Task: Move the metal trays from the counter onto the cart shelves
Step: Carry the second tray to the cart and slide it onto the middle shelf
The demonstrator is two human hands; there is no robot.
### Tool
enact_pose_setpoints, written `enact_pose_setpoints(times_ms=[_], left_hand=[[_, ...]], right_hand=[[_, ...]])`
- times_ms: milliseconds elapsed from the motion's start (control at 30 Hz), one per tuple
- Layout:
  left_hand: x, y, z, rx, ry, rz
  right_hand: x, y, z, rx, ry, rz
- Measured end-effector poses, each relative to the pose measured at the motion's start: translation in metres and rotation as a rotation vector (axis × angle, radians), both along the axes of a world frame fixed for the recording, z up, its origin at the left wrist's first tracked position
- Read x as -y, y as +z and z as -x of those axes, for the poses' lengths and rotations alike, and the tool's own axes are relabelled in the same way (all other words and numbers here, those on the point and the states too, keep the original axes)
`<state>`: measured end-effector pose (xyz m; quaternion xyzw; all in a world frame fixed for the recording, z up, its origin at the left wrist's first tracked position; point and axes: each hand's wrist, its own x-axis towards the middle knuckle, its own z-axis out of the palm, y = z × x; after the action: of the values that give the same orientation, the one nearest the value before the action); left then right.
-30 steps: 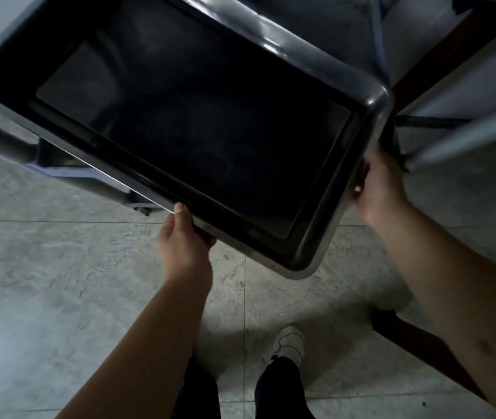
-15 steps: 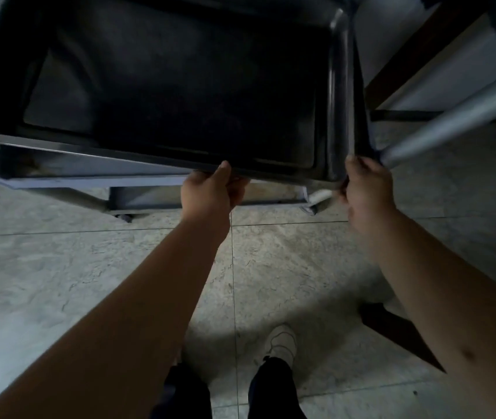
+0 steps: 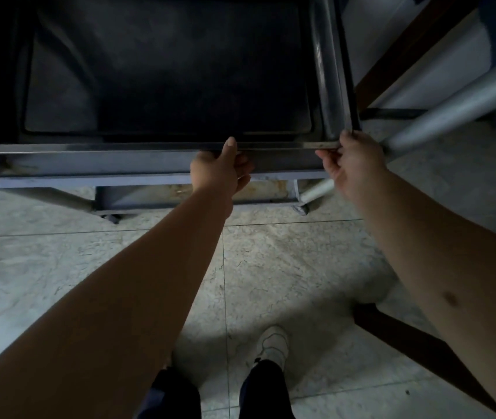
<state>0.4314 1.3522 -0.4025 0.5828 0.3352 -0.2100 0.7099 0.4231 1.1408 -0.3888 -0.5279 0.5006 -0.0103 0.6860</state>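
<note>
- Marbled floor tiles (image 3: 270, 261) sit directly beneath; a slip would drop the tray edge there.
- Left hand (image 3: 219, 167) grips the metal tray (image 3: 162, 71) at its near rim, thumb on top; right hand (image 3: 352, 161) pinches the near right corner.
- Fingers could get caught against the cart frame (image 3: 68, 172).
- Tray seems seated on the top shelf, though shadow hides its far edge.

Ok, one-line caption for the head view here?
Both hands, left and right, grip the near rim of a dark metal tray sitting on the cart above a tiled floor.
</note>
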Motion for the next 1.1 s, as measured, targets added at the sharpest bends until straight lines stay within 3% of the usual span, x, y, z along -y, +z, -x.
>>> enact_pose_setpoints(times_ms=[100,167,267,367,467,600,767,967,1100], left_hand=[[-0.01,0.009,-0.001,0.013,-0.23,-0.161],[-0.026,0.022,0.002,0.031,-0.384,-0.291],[-0.065,0.052,0.027,0.2,-0.719,-0.653],[-0.105,0.1,0.062,0.287,-0.978,-0.832],[-0.132,0.158,0.092,0.307,-1.098,-1.07],[-0.141,0.251,0.131,0.388,-1.109,-1.313],[-0.148,0.352,0.178,0.462,-1.108,-1.404],[-0.176,0.412,0.207,0.511,-1.101,-1.448],[-0.175,0.437,0.196,0.6,-1.158,-1.419]], right_hand=[[-0.005,0.006,0.009,-0.034,-0.005,-0.027],[-0.012,0.013,0.023,-0.047,0.043,0.076],[-0.033,0.028,0.059,-0.121,0.505,0.524],[-0.061,0.065,0.099,-0.247,1.064,0.957],[-0.092,0.119,0.127,-0.269,1.341,1.197],[-0.124,0.208,0.15,-0.229,1.428,1.233],[-0.138,0.307,0.185,-0.146,1.462,1.287],[-0.135,0.376,0.218,-0.153,1.446,1.351],[-0.123,0.393,0.245,-0.187,1.295,1.357]])
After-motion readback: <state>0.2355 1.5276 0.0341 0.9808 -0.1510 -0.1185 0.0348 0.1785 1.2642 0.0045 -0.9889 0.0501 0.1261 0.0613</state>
